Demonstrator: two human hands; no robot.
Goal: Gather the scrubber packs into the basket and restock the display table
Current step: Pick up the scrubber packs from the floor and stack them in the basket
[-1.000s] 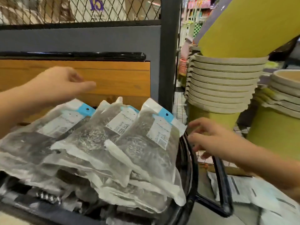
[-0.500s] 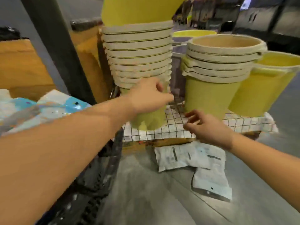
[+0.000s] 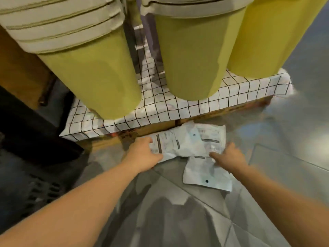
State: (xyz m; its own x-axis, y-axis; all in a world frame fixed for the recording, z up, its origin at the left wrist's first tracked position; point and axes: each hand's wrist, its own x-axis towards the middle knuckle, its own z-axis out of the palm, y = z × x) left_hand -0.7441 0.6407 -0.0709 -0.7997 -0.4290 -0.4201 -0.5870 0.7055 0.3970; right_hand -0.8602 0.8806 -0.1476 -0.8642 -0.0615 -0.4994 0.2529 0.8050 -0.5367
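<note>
Several white scrubber packs lie face down on the grey floor against the base of the display table [image 3: 178, 111]. The upper pack [image 3: 185, 143] is crumpled, and a flat one [image 3: 204, 173] lies below it. My left hand [image 3: 142, 154] grips the upper pack's left edge, thumb on top. My right hand [image 3: 228, 155] rests on the packs' right side where they overlap; its fingers point left and their hold is hidden. The black basket [image 3: 35, 186] stands at the left, its contents out of view.
Stacks of yellow-green buckets [image 3: 96, 73] [image 3: 194, 56] stand on the table's grid-patterned cloth, overhanging the packs. A wooden shelf unit [image 3: 16, 68] and a dark frame are at the left. Grey tiled floor [image 3: 284, 139] spreads to the right and toward me.
The view swung from the pack-filled basket to the right and down to the floor. Both hands dropped from bucket height onto the packs lying there.
</note>
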